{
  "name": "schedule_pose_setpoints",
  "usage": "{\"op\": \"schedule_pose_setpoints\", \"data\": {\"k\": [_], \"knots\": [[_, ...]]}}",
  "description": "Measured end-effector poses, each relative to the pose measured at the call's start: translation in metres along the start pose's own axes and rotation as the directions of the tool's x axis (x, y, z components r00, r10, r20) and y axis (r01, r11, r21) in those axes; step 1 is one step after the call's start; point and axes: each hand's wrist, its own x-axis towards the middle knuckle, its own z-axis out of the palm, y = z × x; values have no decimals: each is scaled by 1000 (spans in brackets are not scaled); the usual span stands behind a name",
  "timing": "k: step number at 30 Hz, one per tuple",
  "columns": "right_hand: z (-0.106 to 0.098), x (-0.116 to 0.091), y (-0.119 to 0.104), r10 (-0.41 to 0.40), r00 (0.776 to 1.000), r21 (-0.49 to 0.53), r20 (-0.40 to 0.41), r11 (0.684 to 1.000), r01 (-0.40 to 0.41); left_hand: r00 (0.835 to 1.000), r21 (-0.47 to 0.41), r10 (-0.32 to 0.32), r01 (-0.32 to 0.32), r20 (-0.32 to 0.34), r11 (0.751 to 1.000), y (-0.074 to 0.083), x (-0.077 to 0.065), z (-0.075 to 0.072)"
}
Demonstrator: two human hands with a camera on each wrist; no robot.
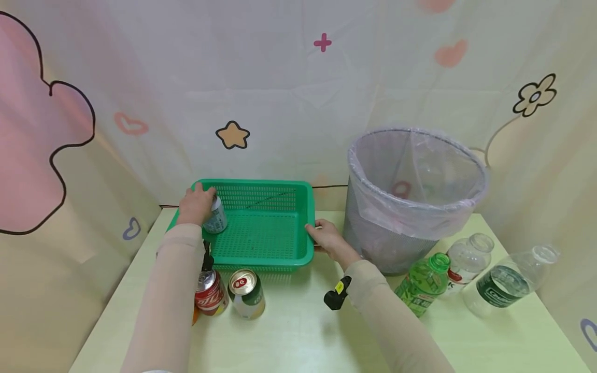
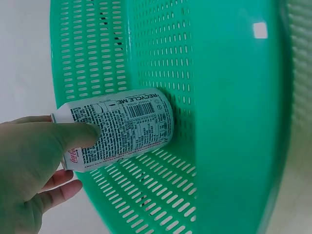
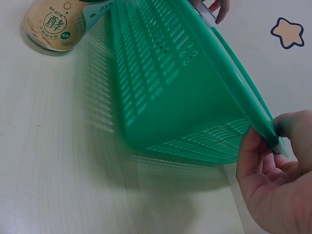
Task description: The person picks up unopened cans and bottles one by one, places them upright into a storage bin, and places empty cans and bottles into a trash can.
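A green plastic basket (image 1: 305, 223) with slotted walls stands against the back curtain. Inside its left end my left hand (image 1: 195, 204) grips a white drink can (image 1: 216, 217) by its upper part. The left wrist view shows the thumb along the printed side of that can, whose bottom end meets the basket floor. My right hand (image 1: 330, 238) pinches the basket's right rim, thumb on top and fingers curled beneath, as the right wrist view shows. A red can (image 1: 212, 295) and a green-and-gold can (image 1: 247, 295) stand in front of the basket.
To the right stands a mesh bin (image 1: 373, 228) lined with a clear bag. Near it are a green bottle (image 1: 423, 284), a clear bottle with a red label (image 1: 468, 256) and another with a dark label (image 1: 506, 285). Something orange (image 1: 195, 315) shows partly behind my left sleeve.
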Motion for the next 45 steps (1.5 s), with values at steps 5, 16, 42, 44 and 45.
{"op": "schedule_pose_setpoints", "data": {"k": [5, 16, 42, 44, 45], "knots": [[1, 0, 1, 4, 1000, 3, -8, 1000, -4, 1000, -7, -13, 13, -4, 1000, 1, 2, 1], [1, 1, 1, 7, 1000, 6, -11, 1000, -7, 997, -6, -82, 82, -10, 997, 7, 12, 2], [0, -1, 2, -13, 1000, 23, 10, 1000, 12, 994, -63, -97, 94, -57, 994, 12, 19, 4], [0, -1, 2, -14, 1000, 24, 11, 1000, 14, 993, -65, -95, 90, -70, 994, 13, 19, 4], [0, -1, 2, -14, 1000, 24, 12, 1000, 14, 993, -68, -95, 90, -75, 994, 13, 19, 4]]}}
